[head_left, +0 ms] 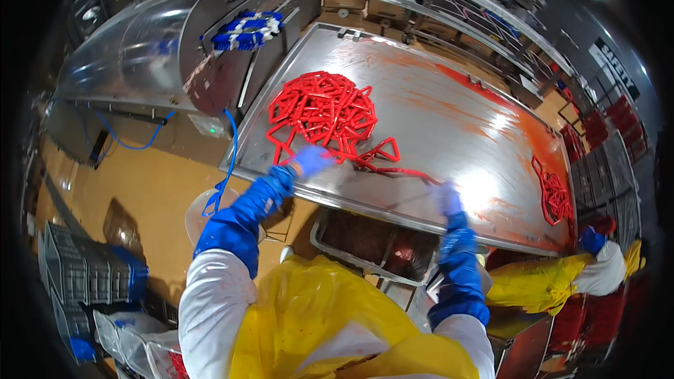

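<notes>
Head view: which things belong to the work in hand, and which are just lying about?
In use:
glossy red linked strand, running between purple-gloved left hand and purple-gloved right hand
wide rectangular steel table

Apparently just lying about:
slatted grey plastic crates, left
thin blue tube

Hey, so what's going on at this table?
Someone in a yellow apron has their left hand at the near edge of a heap of red links on a metal table. A red strand runs toward their blurred right hand, whose grip is unclear. A smaller red heap lies near the table's right end.
</notes>
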The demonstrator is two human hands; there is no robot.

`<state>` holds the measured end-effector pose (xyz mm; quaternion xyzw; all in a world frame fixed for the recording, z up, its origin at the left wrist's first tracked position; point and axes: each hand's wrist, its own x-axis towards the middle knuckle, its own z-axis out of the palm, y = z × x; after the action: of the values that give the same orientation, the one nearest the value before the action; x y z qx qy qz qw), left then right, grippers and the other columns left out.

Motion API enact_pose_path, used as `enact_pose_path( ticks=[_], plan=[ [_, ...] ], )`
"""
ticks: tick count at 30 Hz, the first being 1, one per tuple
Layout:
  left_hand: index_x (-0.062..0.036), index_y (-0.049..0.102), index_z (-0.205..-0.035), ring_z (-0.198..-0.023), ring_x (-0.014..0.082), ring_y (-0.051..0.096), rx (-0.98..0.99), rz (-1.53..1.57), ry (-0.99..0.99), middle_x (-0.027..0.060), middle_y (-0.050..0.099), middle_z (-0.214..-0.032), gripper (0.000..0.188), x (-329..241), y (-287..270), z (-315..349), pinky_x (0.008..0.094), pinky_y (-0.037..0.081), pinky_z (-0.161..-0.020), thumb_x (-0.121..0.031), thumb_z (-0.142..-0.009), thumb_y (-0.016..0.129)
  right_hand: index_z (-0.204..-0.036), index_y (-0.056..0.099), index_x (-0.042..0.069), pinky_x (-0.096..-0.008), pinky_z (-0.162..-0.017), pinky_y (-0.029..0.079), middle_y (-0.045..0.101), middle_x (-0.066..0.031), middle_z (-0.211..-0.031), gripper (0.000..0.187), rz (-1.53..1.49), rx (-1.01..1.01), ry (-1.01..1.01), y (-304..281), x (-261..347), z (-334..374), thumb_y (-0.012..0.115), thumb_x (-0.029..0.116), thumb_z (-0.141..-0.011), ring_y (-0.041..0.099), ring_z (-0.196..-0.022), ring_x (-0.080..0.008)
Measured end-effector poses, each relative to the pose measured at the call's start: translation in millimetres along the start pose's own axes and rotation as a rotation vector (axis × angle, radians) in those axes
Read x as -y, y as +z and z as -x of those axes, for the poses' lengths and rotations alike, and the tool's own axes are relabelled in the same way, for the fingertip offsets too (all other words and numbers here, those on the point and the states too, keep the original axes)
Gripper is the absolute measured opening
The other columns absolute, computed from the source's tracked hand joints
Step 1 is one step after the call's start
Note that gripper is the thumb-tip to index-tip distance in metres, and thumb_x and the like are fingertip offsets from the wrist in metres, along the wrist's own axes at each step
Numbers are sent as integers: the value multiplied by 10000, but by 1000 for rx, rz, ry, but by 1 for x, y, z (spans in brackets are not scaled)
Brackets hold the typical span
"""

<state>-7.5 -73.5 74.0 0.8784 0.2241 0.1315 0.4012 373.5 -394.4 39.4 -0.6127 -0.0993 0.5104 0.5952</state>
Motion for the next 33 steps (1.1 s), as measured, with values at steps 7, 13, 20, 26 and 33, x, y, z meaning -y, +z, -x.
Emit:
enact_pose_path(
  ticks=[7, 13, 20, 26, 33],
  plan=[
    [-85, 641, -1109, -873, 420, 678, 278, -234, 258, 209, 703, -968, 340, 2, 142, -16, 497, 529, -787, -342, -888, 668, -856, 727, 102, -329, -493, 421, 617, -11, -664, 286, 193, -60, 7, 104, -58, -78, 679, 381, -893, 571, -587, -179],
    [-105, 607, -1148, -892, 430, 661, 260, -406, 366, 255, 669, -963, 284, 58, 123, -6, 501, 529, -728, -337, -985, 583, -1133, 650, 25, -521, -844, 513, 690, -243, -1078, 421, 1061, -295, -677, 30, -3, -115, 528, 405, -999, 637, -1043, -438],
    [-57, 547, -1385, -997, 167, 655, 514, 593, -199, 57, 668, -1091, 444, 29, 178, -6, 303, 509, -910, -235, -980, 590, -1006, 679, 159, -233, -462, 396, 614, 34, -787, 233, 214, 258, -9, 159, -89, 12, 513, 319, -1037, 514, -565, -83],
    [-115, 681, -1083, -564, 125, 532, 606, 515, -748, 7, 636, -767, 288, -3, 190, -6, 257, 419, -519, -345, -1018, 520, -1190, 644, 139, -296, -505, 459, 642, -28, -797, 281, 65, 307, 184, 143, -180, -12, 505, 325, -1032, 569, -566, -167],
    [-108, 707, -1073, -706, 147, 634, 453, 375, -558, -6, 687, -818, 309, -22, 180, 13, 287, 478, -599, -362, -1010, 543, -1083, 686, 53, -518, -838, 534, 682, -244, -1070, 249, 1432, 133, -292, 153, -152, 39, 528, 197, -955, 659, -946, -428]
  ],
)
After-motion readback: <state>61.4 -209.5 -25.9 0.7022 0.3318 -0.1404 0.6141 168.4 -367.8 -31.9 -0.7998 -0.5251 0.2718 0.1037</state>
